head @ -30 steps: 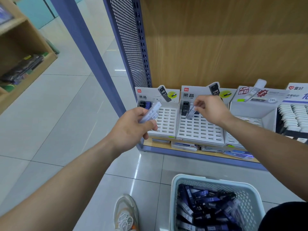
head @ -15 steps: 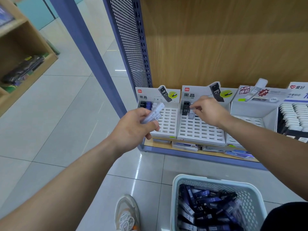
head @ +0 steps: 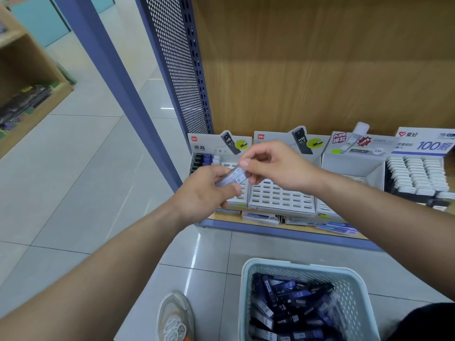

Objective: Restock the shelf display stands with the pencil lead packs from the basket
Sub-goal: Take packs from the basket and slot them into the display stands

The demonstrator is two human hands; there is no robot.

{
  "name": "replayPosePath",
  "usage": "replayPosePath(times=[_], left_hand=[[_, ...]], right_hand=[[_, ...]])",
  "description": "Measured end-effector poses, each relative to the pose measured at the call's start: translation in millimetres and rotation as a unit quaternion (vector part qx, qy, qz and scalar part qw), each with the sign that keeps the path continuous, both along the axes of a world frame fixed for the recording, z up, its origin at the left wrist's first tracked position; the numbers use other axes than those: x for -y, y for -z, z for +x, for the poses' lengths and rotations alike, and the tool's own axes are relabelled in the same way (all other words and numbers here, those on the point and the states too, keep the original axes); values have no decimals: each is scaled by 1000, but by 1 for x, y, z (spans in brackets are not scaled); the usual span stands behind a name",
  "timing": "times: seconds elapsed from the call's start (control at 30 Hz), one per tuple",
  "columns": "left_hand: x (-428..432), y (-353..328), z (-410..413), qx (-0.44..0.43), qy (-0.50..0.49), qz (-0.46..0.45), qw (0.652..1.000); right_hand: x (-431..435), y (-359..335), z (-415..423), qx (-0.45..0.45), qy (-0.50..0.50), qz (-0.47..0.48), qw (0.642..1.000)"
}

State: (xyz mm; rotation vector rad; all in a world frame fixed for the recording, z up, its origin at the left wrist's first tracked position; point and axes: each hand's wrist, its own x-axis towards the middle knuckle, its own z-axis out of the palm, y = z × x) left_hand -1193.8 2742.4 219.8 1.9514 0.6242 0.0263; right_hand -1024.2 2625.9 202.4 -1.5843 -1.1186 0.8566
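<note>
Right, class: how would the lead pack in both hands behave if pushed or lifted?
Probably stiff: the pack juts straight between the left hand and right hand. Likely light: fingertips carry it. Flat-looking sides suggest sliding, not rolling.

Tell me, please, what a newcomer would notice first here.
Two hands meet mid-frame: the left hand holds pencil lead packs and the right hand pinches one's upper end. Behind them stand mostly empty white display stands; a pale basket of dark packs sits on the floor below.

Lead packs (head: pixel 290 299) lie in the basket (head: pixel 295 265) on the floor (head: pixel 98 168), before the shelf (head: pixel 283 231) bearing display stands (head: pixel 280 199) side by side
</note>
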Motion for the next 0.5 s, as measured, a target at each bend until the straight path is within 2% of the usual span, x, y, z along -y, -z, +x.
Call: replayPosePath(times=[0.2,0.37,0.43,0.5], left_hand=[[-5,-1,-2,14,-44,-31,998],[-8,3,-3,-27,-49,-4,998],[-9,5,-4,-32,-53,-4,998],[-11,5,-6,-32,-51,-4,998]], right_hand=[[15,-4,24,-25,54,8,998],[21,6,44,-7,140,19,990],[22,14,53,41,180,14,983],[24,23,62,139,207,-10,968]])
